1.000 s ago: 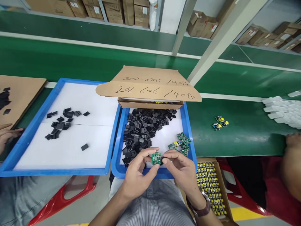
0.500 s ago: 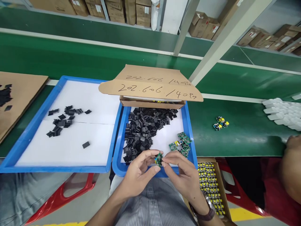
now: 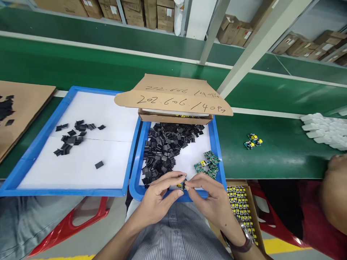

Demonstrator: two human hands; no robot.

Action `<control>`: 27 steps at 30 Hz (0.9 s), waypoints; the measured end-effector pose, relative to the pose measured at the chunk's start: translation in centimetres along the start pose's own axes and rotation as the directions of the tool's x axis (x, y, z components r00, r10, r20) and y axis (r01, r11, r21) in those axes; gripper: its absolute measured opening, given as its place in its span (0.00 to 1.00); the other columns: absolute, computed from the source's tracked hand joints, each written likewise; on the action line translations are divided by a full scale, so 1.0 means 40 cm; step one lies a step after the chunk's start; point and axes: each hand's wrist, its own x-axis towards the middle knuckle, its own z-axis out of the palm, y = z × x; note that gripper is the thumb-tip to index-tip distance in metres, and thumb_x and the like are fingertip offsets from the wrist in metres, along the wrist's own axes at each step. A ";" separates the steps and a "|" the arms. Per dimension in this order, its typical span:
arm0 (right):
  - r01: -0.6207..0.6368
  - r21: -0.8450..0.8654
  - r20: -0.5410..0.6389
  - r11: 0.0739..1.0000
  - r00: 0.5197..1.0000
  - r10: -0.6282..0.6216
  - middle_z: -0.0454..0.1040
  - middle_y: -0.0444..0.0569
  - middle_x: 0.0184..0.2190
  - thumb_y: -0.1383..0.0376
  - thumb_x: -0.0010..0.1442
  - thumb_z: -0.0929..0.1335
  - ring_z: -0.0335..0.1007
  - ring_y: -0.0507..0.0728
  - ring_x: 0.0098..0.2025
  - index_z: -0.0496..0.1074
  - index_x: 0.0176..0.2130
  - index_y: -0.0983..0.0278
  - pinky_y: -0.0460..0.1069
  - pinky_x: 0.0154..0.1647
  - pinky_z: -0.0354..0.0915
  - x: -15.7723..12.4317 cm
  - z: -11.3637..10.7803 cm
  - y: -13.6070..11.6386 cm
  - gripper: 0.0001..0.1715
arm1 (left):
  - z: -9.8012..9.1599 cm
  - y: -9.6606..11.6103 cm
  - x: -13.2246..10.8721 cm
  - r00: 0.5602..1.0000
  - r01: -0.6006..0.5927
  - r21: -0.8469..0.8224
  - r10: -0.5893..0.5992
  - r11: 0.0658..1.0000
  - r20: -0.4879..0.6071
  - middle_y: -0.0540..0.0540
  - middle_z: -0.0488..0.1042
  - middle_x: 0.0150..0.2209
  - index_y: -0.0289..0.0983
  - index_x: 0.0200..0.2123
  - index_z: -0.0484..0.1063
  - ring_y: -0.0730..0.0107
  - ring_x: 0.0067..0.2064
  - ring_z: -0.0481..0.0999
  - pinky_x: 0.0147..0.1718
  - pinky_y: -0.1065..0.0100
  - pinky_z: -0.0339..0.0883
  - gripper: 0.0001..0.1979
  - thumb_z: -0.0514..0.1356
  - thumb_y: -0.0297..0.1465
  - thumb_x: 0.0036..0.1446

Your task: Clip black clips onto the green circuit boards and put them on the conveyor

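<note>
A small green circuit board (image 3: pixel 183 185) with a yellow part is pinched between my two hands, over the near edge of the blue tray (image 3: pixel 137 193). My left hand (image 3: pixel 159 198) grips its left side with thumb and fingers. On the other side, the fingertips of my right hand (image 3: pixel 207 195) are closed on it. Fingers cover much of the board. Many black plastic pieces (image 3: pixel 162 148) lie heaped in the tray's left half. Several more green circuit boards (image 3: pixel 213 162) sit at its right side, just beyond my right hand.
An open cardboard box (image 3: pixel 173 117) with handwriting on its flap stands at the tray's far end. Left is a larger blue-rimmed tray (image 3: pixel 114 177) with scattered black pieces. A carton of yellow-topped parts (image 3: pixel 240 207) is at lower right. A person (image 3: pixel 311 206) sits at the right.
The circuit board has turned between my fingers, so less of its green face shows. My hands stay almost in the same place.
</note>
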 end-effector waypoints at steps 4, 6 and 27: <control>0.027 0.015 -0.004 1.000 1.000 -0.027 0.77 0.46 0.34 0.75 0.63 0.70 0.74 0.54 0.36 0.80 0.45 0.58 0.49 0.36 0.70 0.001 0.014 0.010 0.15 | 0.002 -0.008 -0.005 0.999 -0.012 0.070 0.014 0.997 -0.035 0.45 0.75 0.59 0.51 0.58 0.75 0.62 0.61 0.75 0.60 0.59 0.71 0.22 0.63 0.25 0.65; 0.040 0.019 -0.010 0.999 0.999 -0.039 0.77 0.46 0.33 0.76 0.63 0.70 0.74 0.54 0.36 0.80 0.44 0.59 0.49 0.36 0.70 0.005 0.022 0.016 0.15 | 0.003 -0.009 -0.004 0.999 -0.010 0.090 0.015 0.996 -0.050 0.44 0.75 0.59 0.51 0.58 0.75 0.62 0.60 0.76 0.60 0.58 0.71 0.21 0.63 0.26 0.65; -0.537 0.700 0.237 0.471 0.797 0.556 0.83 0.46 0.32 0.63 0.52 0.81 0.79 0.52 0.32 0.84 0.37 0.59 0.47 0.36 0.76 -0.005 0.039 0.088 0.09 | 0.065 0.007 -0.024 0.976 0.046 0.321 0.025 0.946 -0.214 0.45 0.75 0.52 0.47 0.60 0.71 0.67 0.49 0.79 0.48 0.65 0.77 0.22 0.63 0.27 0.64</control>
